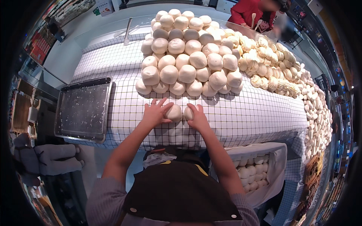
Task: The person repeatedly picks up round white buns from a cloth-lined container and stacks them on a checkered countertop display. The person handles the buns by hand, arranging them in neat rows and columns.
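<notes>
Two round white steamed buns sit side by side on the checked white cloth (130, 83), close to the table's near edge. My left hand (154, 114) cups the left steamed bun (174, 113) from its outer side, thumb and forefinger against it. Around the right steamed bun (187, 113) my right hand (197, 119) curls its fingers, covering much of it. Just beyond my hands rises a large stacked pile of the same buns (187, 73), in several layers.
To the left lies a dark baking tray (81, 109) with white crumbs. Metal tongs (128, 32) rest at the far left. Twisted rolls (260, 67) and small pale pieces (315, 107) are heaped rightward. A cloth-lined crate (277, 162) holds more buns below. A person in red (243, 13) stands across.
</notes>
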`<state>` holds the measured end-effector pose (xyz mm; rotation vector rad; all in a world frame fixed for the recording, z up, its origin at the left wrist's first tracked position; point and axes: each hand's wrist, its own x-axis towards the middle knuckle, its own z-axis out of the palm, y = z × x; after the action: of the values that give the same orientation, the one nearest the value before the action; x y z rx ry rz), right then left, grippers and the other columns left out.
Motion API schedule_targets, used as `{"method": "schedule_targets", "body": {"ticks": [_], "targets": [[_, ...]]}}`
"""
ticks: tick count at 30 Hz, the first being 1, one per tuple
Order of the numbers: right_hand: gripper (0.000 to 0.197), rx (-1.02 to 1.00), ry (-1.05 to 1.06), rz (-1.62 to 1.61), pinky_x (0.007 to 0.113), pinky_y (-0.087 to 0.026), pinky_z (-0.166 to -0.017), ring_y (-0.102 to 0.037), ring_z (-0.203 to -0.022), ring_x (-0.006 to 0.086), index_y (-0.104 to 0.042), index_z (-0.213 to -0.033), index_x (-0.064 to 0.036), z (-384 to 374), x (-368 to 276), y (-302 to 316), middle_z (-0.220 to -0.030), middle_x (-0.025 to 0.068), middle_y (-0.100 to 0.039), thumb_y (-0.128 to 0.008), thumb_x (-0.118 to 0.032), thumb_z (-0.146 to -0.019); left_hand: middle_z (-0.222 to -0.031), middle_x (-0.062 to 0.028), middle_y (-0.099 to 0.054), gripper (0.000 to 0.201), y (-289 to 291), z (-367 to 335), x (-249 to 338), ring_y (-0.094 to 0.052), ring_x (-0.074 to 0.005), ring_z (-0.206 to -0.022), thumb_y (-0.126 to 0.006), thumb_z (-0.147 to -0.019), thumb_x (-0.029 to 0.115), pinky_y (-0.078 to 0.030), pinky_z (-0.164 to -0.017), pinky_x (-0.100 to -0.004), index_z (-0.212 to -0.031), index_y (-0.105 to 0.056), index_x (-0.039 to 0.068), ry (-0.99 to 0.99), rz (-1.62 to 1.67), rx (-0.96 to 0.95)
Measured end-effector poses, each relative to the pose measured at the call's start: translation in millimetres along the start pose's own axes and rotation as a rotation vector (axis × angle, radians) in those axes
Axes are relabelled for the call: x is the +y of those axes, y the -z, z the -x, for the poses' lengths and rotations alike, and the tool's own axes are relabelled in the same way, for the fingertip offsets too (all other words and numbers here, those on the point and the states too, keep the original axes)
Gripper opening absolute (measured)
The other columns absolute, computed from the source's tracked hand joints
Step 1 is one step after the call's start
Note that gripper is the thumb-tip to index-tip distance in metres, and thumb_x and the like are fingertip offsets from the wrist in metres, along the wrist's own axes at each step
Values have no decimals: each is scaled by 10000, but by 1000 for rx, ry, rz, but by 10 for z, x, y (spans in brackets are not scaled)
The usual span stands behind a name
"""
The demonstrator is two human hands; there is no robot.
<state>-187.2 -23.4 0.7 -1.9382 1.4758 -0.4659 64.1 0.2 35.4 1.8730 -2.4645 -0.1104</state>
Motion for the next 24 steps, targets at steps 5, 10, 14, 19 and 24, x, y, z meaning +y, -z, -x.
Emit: {"method": "schedule_targets", "body": {"ticks": [5, 10, 14, 19, 24], "targets": [[882, 56, 81, 149, 513, -521, -994, -468, -1312, 465, -507, -1420, -244, 10, -296, -153, -1487, 236, -381, -888, -183, -627, -1385, -73, -535, 1019, 18, 167, 156, -538, -380, -1247, -855, -594, 645, -509, -808, -580, -1473, -400, 406, 167, 57, -59], [822, -11, 46, 297, 525, -467, -1050, -443, -1248, 448, -579, -1345, -245, -155, -618, -180, -1453, 193, -416, -931, -231, -603, -1100, -19, -645, 897, -130, 20, -36, -605, -322, -1103, -871, -578, 599, -487, -721, -513, -1346, -485, 344, 83, 108, -3], [766, -9, 103, 134, 524, -439, -1066, -436, -1266, 427, -631, -1293, -225, -229, -687, 26, -1407, 168, -445, -917, -184, -583, -1098, -25, -637, 851, 291, -97, -138, -594, -316, -1084, -876, -610, 527, -478, -774, -505, -1356, -524, 316, -21, 95, 24], [782, 201, 292, 109, 543, -429, -1076, -419, -1281, 455, -605, -1328, -219, -856, -1318, 702, -1423, 185, -432, -919, -259, -614, -1144, -32, -634, 827, 1471, -621, -493, -596, -341, -1178, -881, -650, 443, -451, -785, -517, -1376, -505, 317, -86, 37, 106], [771, 176, 92, 200, 534, -467, -1040, -453, -1283, 417, -602, -1337, -196, -2049, -1463, 785, -1438, 144, -451, -910, -318, -640, -1180, -49, -663, 817, 1452, -1861, -1179, -600, -306, -1176, -873, -681, 458, -473, -812, -498, -1405, -521, 319, -141, 90, 71]]}}
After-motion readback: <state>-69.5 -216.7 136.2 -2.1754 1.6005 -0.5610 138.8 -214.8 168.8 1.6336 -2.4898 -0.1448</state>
